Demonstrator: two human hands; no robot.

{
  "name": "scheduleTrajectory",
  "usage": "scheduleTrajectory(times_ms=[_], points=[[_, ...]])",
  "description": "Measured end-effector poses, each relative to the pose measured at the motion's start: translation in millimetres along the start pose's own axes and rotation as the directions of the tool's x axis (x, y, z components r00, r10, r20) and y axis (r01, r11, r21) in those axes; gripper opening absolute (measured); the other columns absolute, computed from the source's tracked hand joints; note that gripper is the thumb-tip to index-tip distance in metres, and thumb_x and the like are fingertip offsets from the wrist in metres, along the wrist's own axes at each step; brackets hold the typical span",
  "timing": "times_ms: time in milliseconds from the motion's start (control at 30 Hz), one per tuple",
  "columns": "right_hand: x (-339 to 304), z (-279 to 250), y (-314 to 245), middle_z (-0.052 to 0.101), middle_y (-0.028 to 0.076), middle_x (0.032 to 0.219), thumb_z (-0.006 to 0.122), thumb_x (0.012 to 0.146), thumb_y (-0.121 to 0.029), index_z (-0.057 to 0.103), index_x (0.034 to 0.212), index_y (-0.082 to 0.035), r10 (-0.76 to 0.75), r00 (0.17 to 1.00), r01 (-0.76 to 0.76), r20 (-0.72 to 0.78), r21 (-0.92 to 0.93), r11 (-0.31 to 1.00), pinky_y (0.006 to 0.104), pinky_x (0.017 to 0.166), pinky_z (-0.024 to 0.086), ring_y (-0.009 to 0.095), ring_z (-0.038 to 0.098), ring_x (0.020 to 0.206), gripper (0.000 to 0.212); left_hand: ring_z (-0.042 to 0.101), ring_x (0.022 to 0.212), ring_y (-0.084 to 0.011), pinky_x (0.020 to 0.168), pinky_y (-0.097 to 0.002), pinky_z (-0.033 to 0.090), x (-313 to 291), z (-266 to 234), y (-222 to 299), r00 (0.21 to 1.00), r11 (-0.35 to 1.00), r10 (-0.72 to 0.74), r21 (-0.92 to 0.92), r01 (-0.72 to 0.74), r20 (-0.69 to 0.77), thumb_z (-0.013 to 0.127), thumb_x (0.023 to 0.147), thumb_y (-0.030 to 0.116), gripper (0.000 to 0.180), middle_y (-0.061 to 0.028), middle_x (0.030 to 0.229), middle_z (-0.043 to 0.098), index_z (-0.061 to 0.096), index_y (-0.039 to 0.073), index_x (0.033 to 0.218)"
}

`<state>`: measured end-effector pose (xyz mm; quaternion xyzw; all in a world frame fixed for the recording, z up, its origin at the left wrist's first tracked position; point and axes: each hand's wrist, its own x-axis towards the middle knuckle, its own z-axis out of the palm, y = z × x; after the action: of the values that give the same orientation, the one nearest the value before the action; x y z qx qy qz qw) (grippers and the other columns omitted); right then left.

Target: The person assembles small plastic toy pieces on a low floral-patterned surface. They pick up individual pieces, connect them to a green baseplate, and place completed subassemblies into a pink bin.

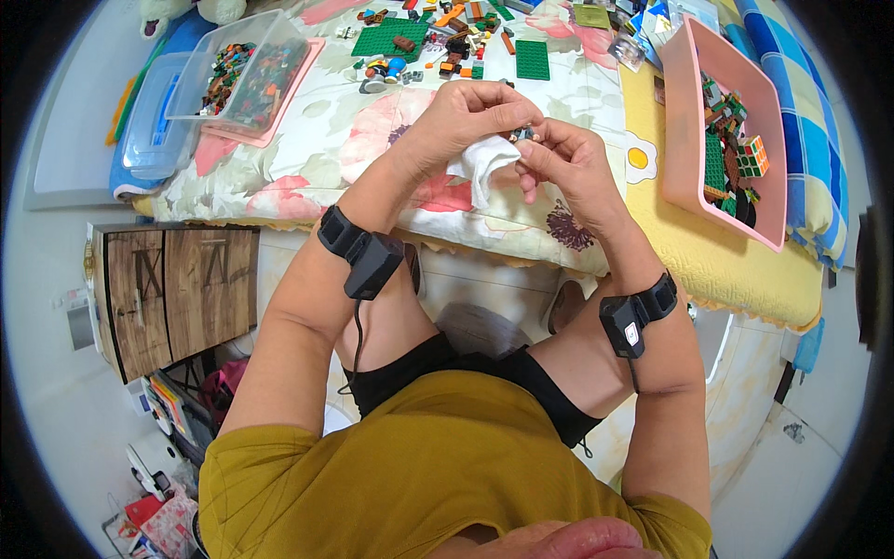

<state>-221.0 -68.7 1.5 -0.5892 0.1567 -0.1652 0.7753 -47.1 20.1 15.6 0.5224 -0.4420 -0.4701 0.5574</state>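
Note:
Above the near edge of the bed, my hands meet in front of me. A white cloth (483, 166) hangs from the closed fingers of my left hand (463, 116). Pinched in my right hand (570, 158) is a small bluish-grey toy piece (524, 133), perhaps a toy figure; the fingers cover much of it. My left fingertips and the cloth lie against this piece. Just beyond my hands, loose building bricks (458, 47) lie scattered on the floral bedcover (372, 140), with a green baseplate (386, 39) and a smaller green plate (533, 60).
At left stands a clear plastic box (279, 56) with small bricks, beside a translucent blue-clipped lid (160, 116). A pink bin (684, 121) at right holds brick builds and a puzzle cube (751, 156). A wooden cabinet (200, 289) stands at the lower left.

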Motion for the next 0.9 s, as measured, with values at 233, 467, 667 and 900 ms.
scheduleTrajectory(times_ms=[233,467,667,900], points=[[-2.6,4.8,0.6,0.062,0.003,0.070,0.068,0.091,-0.008,0.062,0.089,0.004,-0.078,0.994,0.073,-0.081,-0.059,0.996,0.0197,0.050,0.045,0.005,0.057,0.058,0.013,0.061,0.076,-0.0046,0.068,-0.0204,0.049,0.2,-0.3,-1.1,0.999,0.996,-0.053,-0.066,0.053,-0.002,0.070,0.091,0.025,0.024,0.0001,0.087,0.068,0.072,0.004,0.101],[-0.1,6.5,8.8,0.060,-0.002,0.068,0.070,0.089,-0.009,0.064,0.085,0.002,-0.185,0.957,0.113,-0.225,-0.298,0.948,0.0189,0.049,0.041,0.001,0.053,0.057,0.013,0.059,0.078,-0.0054,0.070,-0.0200,0.048,1.2,-1.0,0.1,0.999,0.999,-0.032,-0.042,0.032,0.000,0.071,0.091,0.029,0.030,0.0002,0.086,0.066,0.072,0.002,0.105],[-0.3,5.5,6.3,0.060,-0.002,0.068,0.070,0.088,-0.011,0.065,0.086,0.001,-0.190,0.949,0.114,-0.254,-0.284,0.952,0.0182,0.049,0.041,0.001,0.053,0.056,0.014,0.057,0.080,-0.0065,0.073,-0.0208,0.047,2.2,-2.9,-2.1,1.000,1.000,0.008,0.002,-0.008,-0.012,0.067,0.092,0.032,0.037,0.0008,0.085,0.063,0.071,0.000,0.112],[-0.3,4.1,3.5,0.061,0.000,0.068,0.069,0.091,-0.012,0.064,0.088,0.002,-0.135,0.968,0.093,-0.210,-0.202,0.975,0.0183,0.045,0.041,0.003,0.055,0.054,0.015,0.057,0.081,-0.0068,0.074,-0.0214,0.047,2.2,-4.6,-3.5,1.000,1.000,0.022,0.013,-0.022,-0.011,0.068,0.092,0.031,0.038,0.0002,0.086,0.064,0.070,0.000,0.114]])
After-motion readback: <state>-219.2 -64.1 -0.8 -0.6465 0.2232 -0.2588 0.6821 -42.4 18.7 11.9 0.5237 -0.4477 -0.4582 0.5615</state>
